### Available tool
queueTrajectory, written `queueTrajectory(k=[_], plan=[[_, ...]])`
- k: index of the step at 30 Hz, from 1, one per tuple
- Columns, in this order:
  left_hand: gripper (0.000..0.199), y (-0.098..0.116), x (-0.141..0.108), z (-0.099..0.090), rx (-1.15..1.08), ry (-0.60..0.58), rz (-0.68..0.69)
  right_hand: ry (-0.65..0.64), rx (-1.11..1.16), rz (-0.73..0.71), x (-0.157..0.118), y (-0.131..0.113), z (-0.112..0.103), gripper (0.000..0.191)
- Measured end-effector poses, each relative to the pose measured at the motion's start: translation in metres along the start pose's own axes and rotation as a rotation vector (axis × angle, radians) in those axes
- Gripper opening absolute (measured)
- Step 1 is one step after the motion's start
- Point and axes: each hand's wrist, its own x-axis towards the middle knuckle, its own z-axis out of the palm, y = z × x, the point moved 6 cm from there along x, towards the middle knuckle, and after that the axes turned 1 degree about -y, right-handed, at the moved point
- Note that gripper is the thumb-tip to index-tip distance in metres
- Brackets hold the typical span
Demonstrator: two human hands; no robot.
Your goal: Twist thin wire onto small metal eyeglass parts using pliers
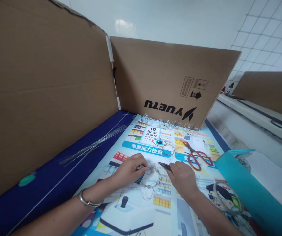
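Note:
Near the middle of the printed sheet, my left hand (134, 168) is closed, thumb and fingers pinching thin wire from a loose tangle of wire with small beads (153, 183). A metal bangle circles that wrist. Facing it from the right, my right hand (184, 178) wraps round a pair of dark-tipped pliers (164, 166), whose jaws point left toward the wire. A small gap lies between the plier tips and my left fingers. Scissors with red handles (198, 158) rest just beyond my right hand.
Cardboard panels (155, 78) stand at the back and left. Wire pieces (165, 124) line the back panel's foot. Straight wires (94, 144) lie on the blue cloth at left. A teal box (251, 186) and a coil of wire (228, 198) are at right.

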Motion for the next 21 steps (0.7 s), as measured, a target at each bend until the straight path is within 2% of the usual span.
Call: queueTrajectory(k=[11, 17, 21], plan=[[0.02, 0.027, -0.002, 0.007, 0.162, -0.114, 0.085, 0.014, -0.024, -0.012, 0.003, 0.0, 0.008, 0.022], [0.025, 0.026, 0.001, 0.013, 0.166, -0.179, 0.08, 0.015, -0.016, -0.012, 0.0, -0.001, 0.006, 0.022], [0.016, 0.025, 0.0, 0.017, 0.114, -0.237, 0.064, 0.011, -0.014, 0.001, -0.005, 0.001, 0.006, 0.021]])
